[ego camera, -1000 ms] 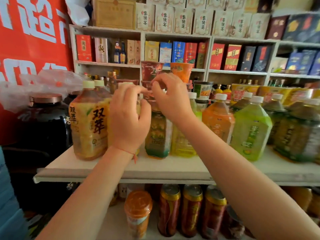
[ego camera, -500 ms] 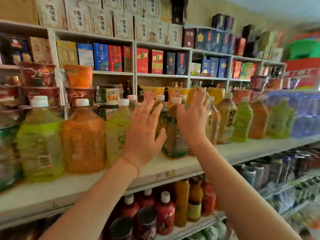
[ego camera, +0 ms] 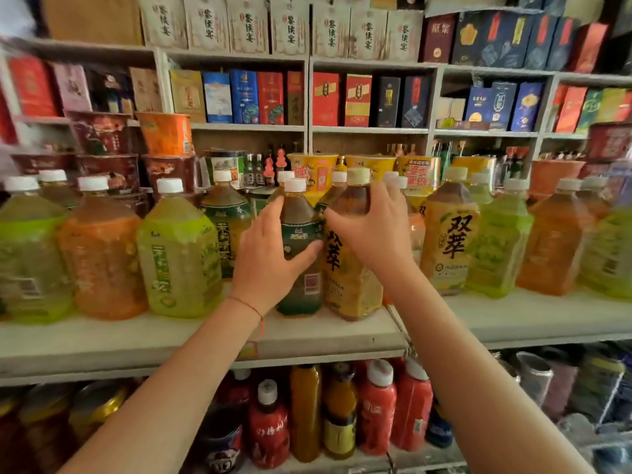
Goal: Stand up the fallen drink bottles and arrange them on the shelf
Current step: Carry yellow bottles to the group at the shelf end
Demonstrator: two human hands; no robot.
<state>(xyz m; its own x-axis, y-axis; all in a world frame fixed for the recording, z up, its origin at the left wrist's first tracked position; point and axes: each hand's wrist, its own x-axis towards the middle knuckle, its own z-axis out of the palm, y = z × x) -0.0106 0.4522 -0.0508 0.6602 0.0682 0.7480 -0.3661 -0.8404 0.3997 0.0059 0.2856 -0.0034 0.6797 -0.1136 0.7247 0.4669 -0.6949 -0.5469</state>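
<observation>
On the pale, flat-fronted shelf, two plastic drink bottles stand upright side by side at the near edge, ahead of the row behind. The left hand wraps the dark green-labelled tea bottle, thumb across its front and fingers curled round its left shoulder. The right hand grips the yellow-labelled tea bottle high on its brown shoulder, fingers curled round the right side. Both bottles are square-bodied with sloped shoulders and white screw caps, holding amber-brown liquid; they touch each other.

Left of them stand a lime-green bottle and an orange bottle, glossy with shrink-wrap labels. To the right is another yellow-labelled bottle, just beside a green one. Farther back sit paper noodle cups and cardboard gift boxes. On the lower shelf are red-sleeved bottles with white caps.
</observation>
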